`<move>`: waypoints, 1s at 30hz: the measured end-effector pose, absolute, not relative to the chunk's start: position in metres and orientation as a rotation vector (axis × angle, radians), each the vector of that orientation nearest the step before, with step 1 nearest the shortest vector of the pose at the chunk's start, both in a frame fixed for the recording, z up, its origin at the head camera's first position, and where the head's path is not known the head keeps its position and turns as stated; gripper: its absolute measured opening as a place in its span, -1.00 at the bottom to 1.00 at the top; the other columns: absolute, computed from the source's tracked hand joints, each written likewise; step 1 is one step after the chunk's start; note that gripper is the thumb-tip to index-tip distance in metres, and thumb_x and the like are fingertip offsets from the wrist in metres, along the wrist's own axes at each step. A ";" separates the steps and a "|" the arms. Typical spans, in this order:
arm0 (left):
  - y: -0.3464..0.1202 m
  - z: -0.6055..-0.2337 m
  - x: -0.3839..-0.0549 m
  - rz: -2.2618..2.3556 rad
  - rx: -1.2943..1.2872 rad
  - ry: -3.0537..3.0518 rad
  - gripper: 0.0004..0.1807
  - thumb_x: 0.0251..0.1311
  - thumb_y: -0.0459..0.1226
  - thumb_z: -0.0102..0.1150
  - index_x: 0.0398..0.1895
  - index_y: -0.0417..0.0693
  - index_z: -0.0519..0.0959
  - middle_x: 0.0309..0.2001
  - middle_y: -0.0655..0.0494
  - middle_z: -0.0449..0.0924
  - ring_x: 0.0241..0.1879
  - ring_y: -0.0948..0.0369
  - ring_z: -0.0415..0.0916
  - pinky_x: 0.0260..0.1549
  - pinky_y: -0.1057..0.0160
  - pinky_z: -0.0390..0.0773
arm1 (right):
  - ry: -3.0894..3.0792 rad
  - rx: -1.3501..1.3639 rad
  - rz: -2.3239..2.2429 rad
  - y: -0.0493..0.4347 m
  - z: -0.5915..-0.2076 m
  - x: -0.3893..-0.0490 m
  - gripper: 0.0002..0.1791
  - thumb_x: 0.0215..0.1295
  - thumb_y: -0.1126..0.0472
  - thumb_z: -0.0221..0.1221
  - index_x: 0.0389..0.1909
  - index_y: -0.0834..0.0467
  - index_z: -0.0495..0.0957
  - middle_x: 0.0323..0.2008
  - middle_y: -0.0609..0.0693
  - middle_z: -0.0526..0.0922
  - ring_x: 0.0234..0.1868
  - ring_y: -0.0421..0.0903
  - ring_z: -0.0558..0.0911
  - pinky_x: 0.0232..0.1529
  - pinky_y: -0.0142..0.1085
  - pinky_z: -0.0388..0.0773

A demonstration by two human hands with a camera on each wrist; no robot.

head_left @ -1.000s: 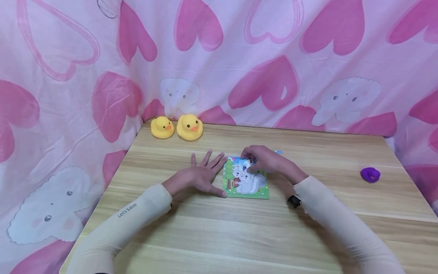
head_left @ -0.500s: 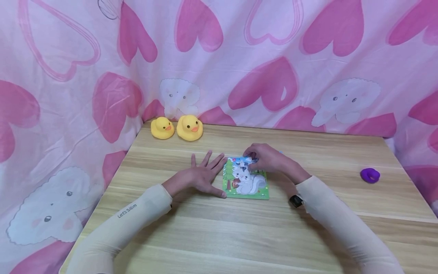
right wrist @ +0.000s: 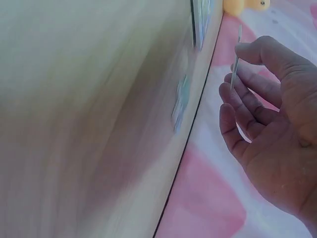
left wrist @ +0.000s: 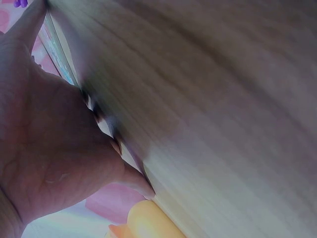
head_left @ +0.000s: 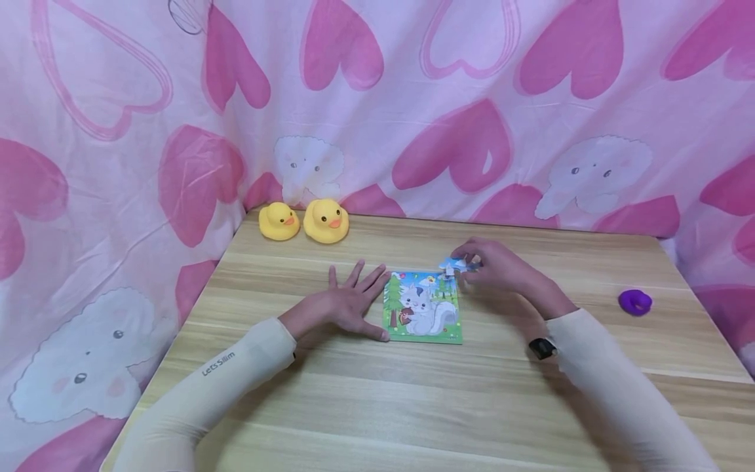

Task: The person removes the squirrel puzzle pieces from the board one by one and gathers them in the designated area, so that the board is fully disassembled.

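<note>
At the far right corner of the square green-and-blue squirrel puzzle (head_left: 421, 311), the bare right hand (head_left: 498, 265) hides part of a blue-and-white puzzle piece (head_left: 453, 266). Beside this puzzle, a flat pale-blue shape (right wrist: 180, 104) is too blurred to read. Beyond the puzzle, a yellow toy duck (left wrist: 153, 220) is cut off in the left wrist view.

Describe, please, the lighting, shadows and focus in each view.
Head: bright and mostly clear, the puzzle picture readable, soft shadows on the table; left wrist: dim and hazy, the left hand in shade; right wrist: low contrast, broad shadow across the table, grain smeared.
</note>
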State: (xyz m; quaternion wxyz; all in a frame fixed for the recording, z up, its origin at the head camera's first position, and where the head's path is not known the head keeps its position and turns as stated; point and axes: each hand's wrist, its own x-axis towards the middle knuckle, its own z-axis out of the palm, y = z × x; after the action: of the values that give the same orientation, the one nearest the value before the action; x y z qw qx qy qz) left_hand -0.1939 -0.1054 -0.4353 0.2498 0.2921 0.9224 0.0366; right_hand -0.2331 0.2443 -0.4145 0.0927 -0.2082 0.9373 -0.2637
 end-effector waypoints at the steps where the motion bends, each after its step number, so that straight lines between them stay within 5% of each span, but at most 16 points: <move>1: -0.106 -0.436 -0.194 0.102 0.794 2.511 0.44 0.03 0.65 0.08 0.73 0.32 -0.50 0.74 0.26 -0.65 0.71 -0.15 -0.72 0.37 -0.70 -0.52 | 2.787 -0.606 -0.785 0.250 -0.415 -0.233 -0.54 0.29 0.28 0.39 0.23 0.11 0.67 0.11 0.07 0.70 0.09 0.07 0.66 0.12 0.03 0.70; 17: -0.107 -0.441 -0.197 0.113 0.789 2.511 0.46 -0.02 0.69 0.05 0.72 0.35 -0.52 0.74 0.30 -0.67 0.71 -0.11 -0.74 0.38 -0.69 -0.57 | 2.859 -0.515 -0.690 0.328 -0.428 -0.227 -0.54 0.33 0.38 0.34 0.25 0.20 0.65 0.05 0.16 0.67 0.03 0.14 0.70 0.10 0.13 0.71; 30: -0.107 -0.442 -0.196 0.115 0.786 2.508 0.46 -0.02 0.68 0.06 0.72 0.36 -0.52 0.74 0.30 -0.65 0.71 -0.10 -0.75 0.38 -0.68 -0.56 | 2.825 -0.517 -0.701 0.339 -0.437 -0.229 -0.56 0.33 0.34 0.38 0.23 0.19 0.67 0.04 0.15 0.66 0.01 0.12 0.72 0.10 0.13 0.72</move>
State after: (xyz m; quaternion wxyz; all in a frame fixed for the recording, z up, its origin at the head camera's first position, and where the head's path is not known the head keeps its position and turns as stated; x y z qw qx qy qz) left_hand -0.1958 -0.1069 -0.4416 0.2529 0.2890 0.9224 0.0422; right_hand -0.2285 0.3388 -0.4370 0.0927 -0.1740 0.9515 -0.2360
